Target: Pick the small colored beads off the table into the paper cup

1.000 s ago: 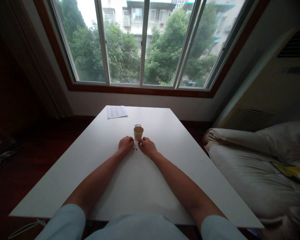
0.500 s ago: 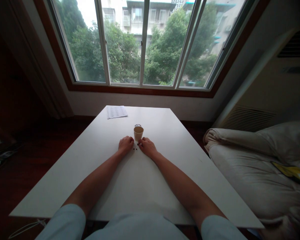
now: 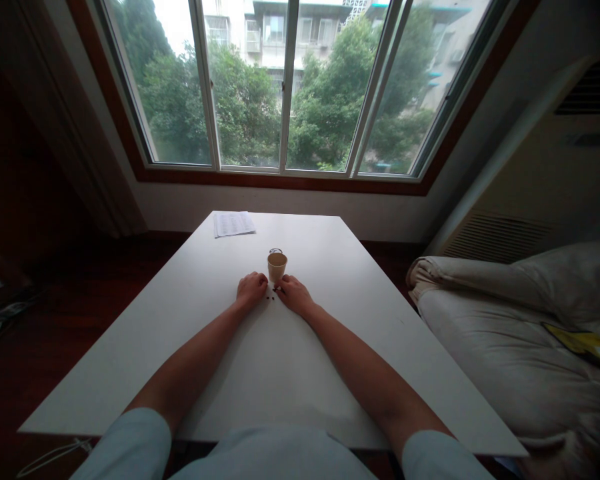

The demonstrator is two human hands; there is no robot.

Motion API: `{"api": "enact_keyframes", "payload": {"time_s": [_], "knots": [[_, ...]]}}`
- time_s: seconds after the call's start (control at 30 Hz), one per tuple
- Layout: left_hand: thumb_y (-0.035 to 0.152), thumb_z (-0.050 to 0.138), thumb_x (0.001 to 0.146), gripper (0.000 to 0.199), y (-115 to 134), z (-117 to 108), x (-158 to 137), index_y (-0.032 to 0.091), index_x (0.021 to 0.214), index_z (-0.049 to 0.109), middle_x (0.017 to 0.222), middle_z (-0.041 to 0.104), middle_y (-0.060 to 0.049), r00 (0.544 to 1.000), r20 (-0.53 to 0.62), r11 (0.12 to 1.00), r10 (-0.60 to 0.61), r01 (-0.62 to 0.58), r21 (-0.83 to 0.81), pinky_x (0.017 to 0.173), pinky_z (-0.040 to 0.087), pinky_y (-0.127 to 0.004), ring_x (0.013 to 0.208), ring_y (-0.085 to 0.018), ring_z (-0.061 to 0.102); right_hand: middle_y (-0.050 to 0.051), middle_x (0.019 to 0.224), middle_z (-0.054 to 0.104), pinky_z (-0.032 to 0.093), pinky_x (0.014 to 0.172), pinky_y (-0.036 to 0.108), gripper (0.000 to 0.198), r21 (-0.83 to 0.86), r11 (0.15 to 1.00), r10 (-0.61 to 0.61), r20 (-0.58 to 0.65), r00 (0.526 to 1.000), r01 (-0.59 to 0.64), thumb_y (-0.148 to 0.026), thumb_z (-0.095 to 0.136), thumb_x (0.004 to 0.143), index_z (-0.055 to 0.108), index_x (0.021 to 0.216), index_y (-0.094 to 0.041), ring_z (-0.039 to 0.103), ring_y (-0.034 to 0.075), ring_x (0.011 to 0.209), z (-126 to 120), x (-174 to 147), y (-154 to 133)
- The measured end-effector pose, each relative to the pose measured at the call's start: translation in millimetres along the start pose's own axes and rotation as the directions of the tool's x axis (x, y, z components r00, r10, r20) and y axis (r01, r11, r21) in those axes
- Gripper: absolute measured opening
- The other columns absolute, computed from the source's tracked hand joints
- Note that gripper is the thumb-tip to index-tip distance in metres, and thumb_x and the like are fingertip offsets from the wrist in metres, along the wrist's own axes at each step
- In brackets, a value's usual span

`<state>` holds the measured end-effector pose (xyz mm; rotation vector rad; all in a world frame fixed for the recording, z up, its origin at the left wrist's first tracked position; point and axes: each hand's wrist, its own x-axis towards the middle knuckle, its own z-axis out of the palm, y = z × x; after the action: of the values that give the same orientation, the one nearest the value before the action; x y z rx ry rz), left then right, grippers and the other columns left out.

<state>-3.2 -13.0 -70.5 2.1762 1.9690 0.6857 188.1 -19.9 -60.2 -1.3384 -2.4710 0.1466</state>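
A small tan paper cup (image 3: 277, 268) stands upright on the white table (image 3: 280, 373), its mouth facing up; what is inside cannot be seen. Just left of its base rests my left hand (image 3: 252, 289), fingers curled in, any content hidden. On the cup's other side, my right hand (image 3: 294, 295) is low over the tabletop with thumb and fingers drawn together. A small dark piece (image 3: 275, 289) shows at its fingertips. Between the hands lie a few more dark bean-like bits (image 3: 270, 298), too small to identify.
Behind the cup is a small round item with dark markings (image 3: 275, 251), partly hidden. Printed sheets (image 3: 234, 224) lie at the table's far left corner. A padded beige sofa (image 3: 510, 333) stands along the right side, and a window (image 3: 285, 87) is beyond the table.
My right hand has shifted very slightly left, toward the dark pieces beneath its fingertips. The left hand and the cup stay in place.
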Motion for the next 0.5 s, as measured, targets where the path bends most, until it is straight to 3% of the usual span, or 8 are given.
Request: {"api": "enact_keyframes", "payload": {"time_s": [0.5], "knots": [[0.03, 0.05, 0.093, 0.025, -0.5, 1.7, 0.6, 0.025, 0.097, 0.073, 0.103, 0.068, -0.006, 1.0, 0.0, 1.0, -0.015, 0.015, 0.003, 0.082, 0.042, -0.03, 0.095, -0.019, 0.061, 0.005, 0.118, 0.062, 0.041, 0.095, 0.028, 0.022, 0.018, 1.0, 0.0, -0.005, 1.0, 0.0, -0.023, 0.053, 0.098, 0.07, 0.111, -0.025, 0.053, 0.019, 0.113, -4.0, -2.1, -2.8]]}}
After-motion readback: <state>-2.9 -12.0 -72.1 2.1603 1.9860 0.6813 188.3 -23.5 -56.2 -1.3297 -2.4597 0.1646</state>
